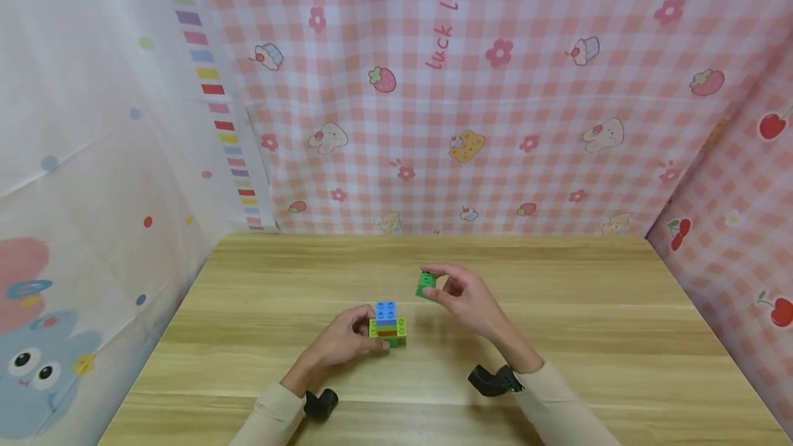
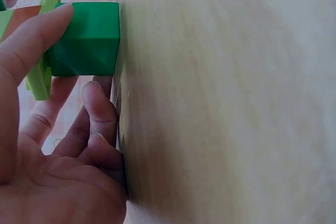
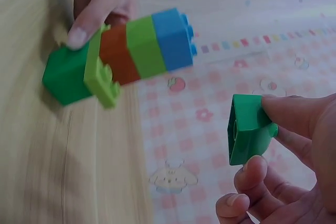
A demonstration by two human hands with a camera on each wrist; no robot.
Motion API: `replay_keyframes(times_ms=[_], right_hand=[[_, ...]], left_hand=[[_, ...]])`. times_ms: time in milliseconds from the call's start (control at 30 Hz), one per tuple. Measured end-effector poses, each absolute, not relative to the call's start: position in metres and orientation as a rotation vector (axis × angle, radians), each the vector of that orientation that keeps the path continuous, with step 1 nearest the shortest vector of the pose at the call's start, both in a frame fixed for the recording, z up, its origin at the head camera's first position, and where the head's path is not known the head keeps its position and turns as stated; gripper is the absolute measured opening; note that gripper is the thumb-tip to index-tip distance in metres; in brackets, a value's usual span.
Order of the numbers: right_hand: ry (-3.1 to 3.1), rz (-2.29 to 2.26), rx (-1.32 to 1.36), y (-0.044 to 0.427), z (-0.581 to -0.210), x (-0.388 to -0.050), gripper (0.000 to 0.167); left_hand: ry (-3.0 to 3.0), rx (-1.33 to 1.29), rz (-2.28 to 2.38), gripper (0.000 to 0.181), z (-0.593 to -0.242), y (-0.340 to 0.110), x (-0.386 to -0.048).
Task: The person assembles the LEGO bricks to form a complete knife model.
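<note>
A stack of toy building bricks stands upright on the table beneath my left hand [image 1: 341,341]. Its green bottom brick [image 2: 86,38] carries a wider lime plate [image 3: 100,74], then a brown brick [image 3: 118,53], a lime brick [image 3: 146,44] and a blue brick [image 1: 385,312] on top. My left thumb presses the near side of the bottom brick and plate, with fingers on the far side. Raised above the table, right of the stack and apart from it, a separate green brick [image 3: 251,127] is pinched between thumb and fingers of my right hand [image 1: 467,300]. Its hollow underside shows in the right wrist view.
The wooden table [image 1: 260,288] reaches back to a pink checked curtain [image 1: 526,102]. A white patterned cloth [image 1: 124,157] hangs on the left, and another checked cloth [image 1: 737,226] on the right. Each wrist wears a black camera mount [image 1: 492,380].
</note>
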State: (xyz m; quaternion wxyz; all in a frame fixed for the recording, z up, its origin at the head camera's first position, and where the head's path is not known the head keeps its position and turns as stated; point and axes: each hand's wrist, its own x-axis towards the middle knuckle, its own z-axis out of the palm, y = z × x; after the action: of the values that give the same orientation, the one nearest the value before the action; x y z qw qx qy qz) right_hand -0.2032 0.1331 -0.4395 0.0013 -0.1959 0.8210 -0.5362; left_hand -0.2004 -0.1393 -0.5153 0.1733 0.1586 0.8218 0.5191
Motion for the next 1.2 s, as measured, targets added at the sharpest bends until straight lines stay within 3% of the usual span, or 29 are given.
replay_keyframes(times_ms=[1200], right_hand=[[2.467, -1.613, -0.828, 0.082, -0.438, -0.192, 0.035]], left_hand=[[2.335, 0.474, 1.478, 0.028, -0.515, -0.140, -0.201]])
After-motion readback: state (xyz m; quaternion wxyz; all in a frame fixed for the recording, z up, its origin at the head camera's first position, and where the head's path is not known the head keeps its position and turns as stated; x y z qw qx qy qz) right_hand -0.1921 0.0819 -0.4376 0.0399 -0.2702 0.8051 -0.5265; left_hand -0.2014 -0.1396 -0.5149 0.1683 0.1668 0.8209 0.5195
